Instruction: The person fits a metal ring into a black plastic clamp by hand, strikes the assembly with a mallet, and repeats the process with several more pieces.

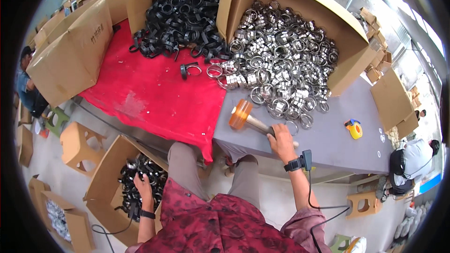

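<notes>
My right hand (282, 142) is wrapped round the wooden handle of a mallet with a translucent orange head (240, 114), which rests on the grey cloth. My left hand (143, 187) reaches down into a cardboard box (101, 178) beside my leg. Its fingers look parted, with nothing plainly held, above a pile of black and silver ring pieces (154, 182). On the red cloth lies a black piece with a metal ring (192, 69). Beyond it, loose black rings (183, 14) spill from one carton, and shiny metal ring clamps (286, 51) spill from another onto the table.
A yellow tape measure (355, 129) lies on the grey cloth (328, 145) at the right. A big carton (70, 49) stands by the red cloth (136, 89). An orange stool (82, 147) is on the floor at left. Cables run from both wrists. Other people sit at both sides.
</notes>
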Tool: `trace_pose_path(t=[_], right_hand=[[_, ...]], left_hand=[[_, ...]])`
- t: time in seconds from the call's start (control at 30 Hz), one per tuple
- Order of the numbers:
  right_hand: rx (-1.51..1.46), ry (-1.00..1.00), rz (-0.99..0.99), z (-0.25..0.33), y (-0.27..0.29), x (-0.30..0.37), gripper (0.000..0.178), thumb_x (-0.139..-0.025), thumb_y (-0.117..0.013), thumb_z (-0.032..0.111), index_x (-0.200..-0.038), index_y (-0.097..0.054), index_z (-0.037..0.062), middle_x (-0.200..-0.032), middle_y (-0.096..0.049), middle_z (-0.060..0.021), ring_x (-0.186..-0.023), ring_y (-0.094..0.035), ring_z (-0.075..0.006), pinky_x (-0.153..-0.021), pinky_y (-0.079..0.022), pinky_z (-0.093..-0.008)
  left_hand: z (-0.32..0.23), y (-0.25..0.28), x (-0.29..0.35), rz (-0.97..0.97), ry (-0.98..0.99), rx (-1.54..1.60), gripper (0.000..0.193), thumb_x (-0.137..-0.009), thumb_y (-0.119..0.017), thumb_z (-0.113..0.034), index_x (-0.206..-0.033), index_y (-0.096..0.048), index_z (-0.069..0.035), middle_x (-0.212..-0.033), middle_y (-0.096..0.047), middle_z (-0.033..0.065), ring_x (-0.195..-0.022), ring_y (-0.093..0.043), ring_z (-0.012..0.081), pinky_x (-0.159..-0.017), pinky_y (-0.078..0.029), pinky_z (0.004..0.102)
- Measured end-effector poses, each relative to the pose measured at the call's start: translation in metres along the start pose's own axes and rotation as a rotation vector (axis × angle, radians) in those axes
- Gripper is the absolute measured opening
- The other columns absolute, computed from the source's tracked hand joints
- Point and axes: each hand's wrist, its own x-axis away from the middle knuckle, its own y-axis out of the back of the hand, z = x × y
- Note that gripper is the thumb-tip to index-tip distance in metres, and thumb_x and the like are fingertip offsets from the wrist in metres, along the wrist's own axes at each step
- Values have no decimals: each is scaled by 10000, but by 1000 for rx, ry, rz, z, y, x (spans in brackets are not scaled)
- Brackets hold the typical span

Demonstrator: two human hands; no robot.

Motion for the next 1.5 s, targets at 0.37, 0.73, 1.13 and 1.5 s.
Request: trace_pose_path(t=[0.37,0.73,1.13,1.5], right_hand=[[-784,326,65,176,-84,70,266,-861,-687,236,-1060,-655,63,-799,-690,-183,-784,-677,-417,-679,-534,-501],[-926,-112,600,175,-185,119,460,-815,-718,190,-1245,-620,60,-1114,-721,-164,-1022,-689,-266,-821,-545,-408],[-950,-114,559,189,-176,105,497,-807,-724,195,-1268,-601,53,-1136,-713,-163,-1035,-686,-269,-838,-543,-409],[-966,-130,552,204,-174,103,532,-801,-729,199,-1289,-583,47,-1157,-706,-162,-1048,-683,-273,-853,-541,-410]], left_hand=[[-270,-22,118,713,-969,291,275,-896,-704,-232,-1074,-641,-31,-1060,-623,167,-1018,-599,370,-879,-489,439],[-152,-142,143,942,-632,-186,251,-846,-740,-269,-913,-645,-46,-987,-568,169,-989,-565,381,-861,-459,452],[-120,-143,161,1001,-543,31,304,-802,-760,-315,-848,-626,-46,-890,-636,173,-917,-624,377,-766,-493,467],[-111,-144,160,1082,-475,-34,341,-761,-781,-324,-833,-629,-27,-836,-660,185,-823,-640,381,-722,-508,467]])
